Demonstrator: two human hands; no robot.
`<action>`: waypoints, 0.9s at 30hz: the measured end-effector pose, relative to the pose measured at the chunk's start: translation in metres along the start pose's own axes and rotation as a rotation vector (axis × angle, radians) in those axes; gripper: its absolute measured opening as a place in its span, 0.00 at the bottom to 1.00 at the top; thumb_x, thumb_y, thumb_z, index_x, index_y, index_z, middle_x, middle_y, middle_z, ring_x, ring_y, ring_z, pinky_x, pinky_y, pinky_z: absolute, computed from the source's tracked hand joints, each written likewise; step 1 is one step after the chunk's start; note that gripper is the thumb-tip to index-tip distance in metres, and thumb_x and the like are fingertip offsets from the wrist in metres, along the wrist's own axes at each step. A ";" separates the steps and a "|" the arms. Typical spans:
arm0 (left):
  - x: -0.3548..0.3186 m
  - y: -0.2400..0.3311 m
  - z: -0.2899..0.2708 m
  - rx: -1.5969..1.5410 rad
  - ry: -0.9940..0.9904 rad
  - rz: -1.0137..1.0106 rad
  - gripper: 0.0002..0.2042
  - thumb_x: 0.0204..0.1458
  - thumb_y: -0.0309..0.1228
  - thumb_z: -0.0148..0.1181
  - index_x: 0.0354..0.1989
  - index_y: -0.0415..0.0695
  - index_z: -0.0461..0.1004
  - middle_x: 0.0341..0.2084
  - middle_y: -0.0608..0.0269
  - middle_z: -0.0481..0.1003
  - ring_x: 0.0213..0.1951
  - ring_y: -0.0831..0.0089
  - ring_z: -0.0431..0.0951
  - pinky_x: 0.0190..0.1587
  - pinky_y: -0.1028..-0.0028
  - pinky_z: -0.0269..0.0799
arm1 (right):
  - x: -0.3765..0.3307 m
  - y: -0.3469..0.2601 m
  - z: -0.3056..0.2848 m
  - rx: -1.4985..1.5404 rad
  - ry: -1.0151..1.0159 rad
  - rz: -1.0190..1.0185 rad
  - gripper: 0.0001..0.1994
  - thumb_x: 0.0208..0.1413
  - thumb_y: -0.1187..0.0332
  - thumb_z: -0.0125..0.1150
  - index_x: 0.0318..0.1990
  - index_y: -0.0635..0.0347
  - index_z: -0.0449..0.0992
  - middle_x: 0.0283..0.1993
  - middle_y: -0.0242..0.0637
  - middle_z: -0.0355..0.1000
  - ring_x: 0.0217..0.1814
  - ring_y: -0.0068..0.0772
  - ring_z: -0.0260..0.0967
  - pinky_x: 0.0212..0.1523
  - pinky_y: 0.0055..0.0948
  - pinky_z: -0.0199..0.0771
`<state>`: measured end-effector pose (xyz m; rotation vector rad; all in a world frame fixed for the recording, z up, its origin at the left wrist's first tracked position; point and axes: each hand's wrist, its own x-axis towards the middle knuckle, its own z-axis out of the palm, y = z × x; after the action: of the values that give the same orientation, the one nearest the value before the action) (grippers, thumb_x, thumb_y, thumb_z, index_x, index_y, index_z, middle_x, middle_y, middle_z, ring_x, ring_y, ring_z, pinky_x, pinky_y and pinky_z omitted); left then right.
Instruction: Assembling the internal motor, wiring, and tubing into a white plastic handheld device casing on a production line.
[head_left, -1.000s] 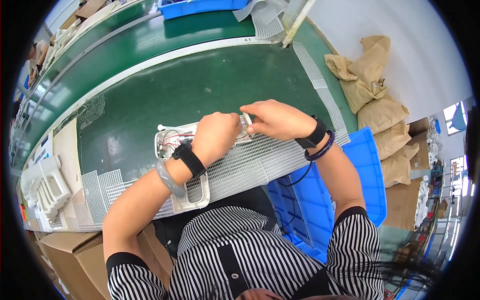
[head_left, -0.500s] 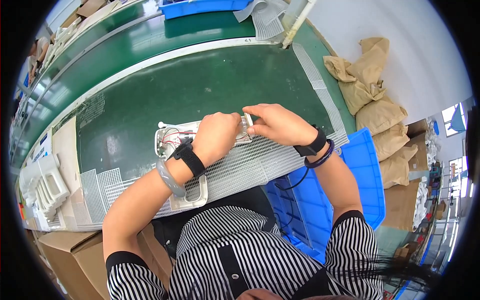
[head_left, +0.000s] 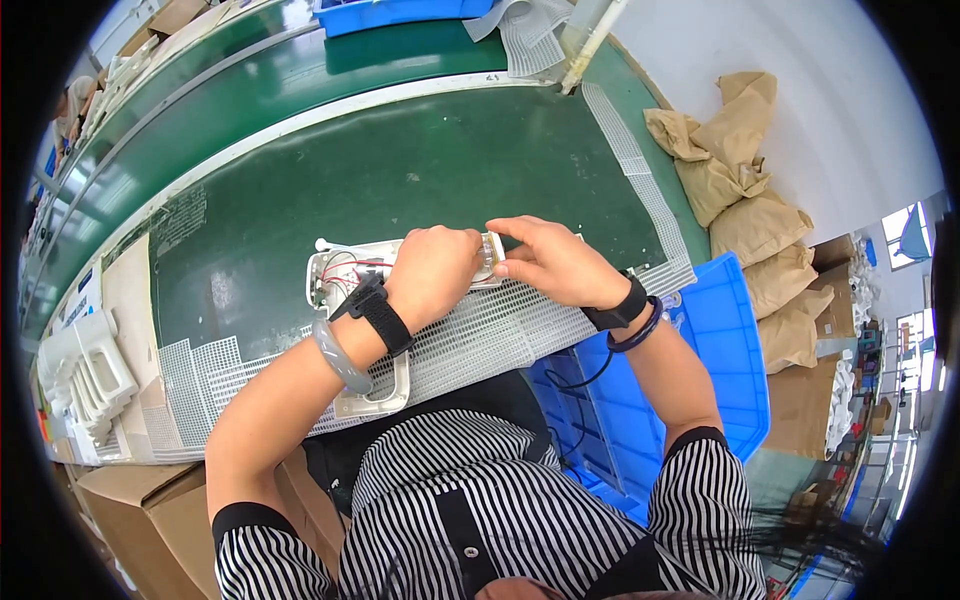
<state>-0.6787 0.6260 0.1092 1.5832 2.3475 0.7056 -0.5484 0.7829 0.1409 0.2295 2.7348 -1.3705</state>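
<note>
Left hand curls over a white housing, its grip hidden; the right hand, thumb and fingers parted, meets its right end, hold unclear. Housing lies beside pale mesh on a green worktable; beyond sits a blue bin.

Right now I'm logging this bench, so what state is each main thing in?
White plastic housing, open, thin red wires exposed
Left hand, curled over the housing, fingertips hidden
Right hand, thumb and forefinger apart at the housing's right end
Blue plastic bin, open-topped, partly hidden
Tan paper-like sacks, piled up
White plastic frames, stacked
</note>
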 end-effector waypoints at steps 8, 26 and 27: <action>-0.002 0.000 0.000 0.002 0.021 0.001 0.08 0.55 0.31 0.58 0.34 0.38 0.79 0.24 0.46 0.79 0.28 0.48 0.80 0.35 0.55 0.75 | 0.002 0.004 0.000 0.073 0.026 0.000 0.26 0.62 0.68 0.63 0.63 0.73 0.65 0.59 0.55 0.69 0.51 0.39 0.79 0.52 0.33 0.78; -0.001 -0.002 0.010 0.026 0.046 0.100 0.07 0.54 0.30 0.59 0.33 0.38 0.77 0.26 0.49 0.79 0.31 0.49 0.80 0.38 0.55 0.75 | -0.013 0.014 0.020 -0.081 0.123 -0.015 0.28 0.58 0.64 0.65 0.63 0.69 0.67 0.51 0.52 0.76 0.45 0.45 0.79 0.49 0.38 0.77; -0.002 -0.002 0.010 0.031 0.053 0.107 0.07 0.54 0.29 0.59 0.33 0.38 0.77 0.26 0.49 0.79 0.32 0.50 0.80 0.39 0.55 0.75 | -0.014 0.015 0.022 -0.222 0.176 -0.081 0.28 0.57 0.63 0.66 0.63 0.66 0.68 0.49 0.50 0.76 0.43 0.46 0.79 0.48 0.39 0.76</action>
<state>-0.6748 0.6261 0.1001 1.7344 2.3363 0.7458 -0.5320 0.7724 0.1178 0.2371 3.0437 -1.0977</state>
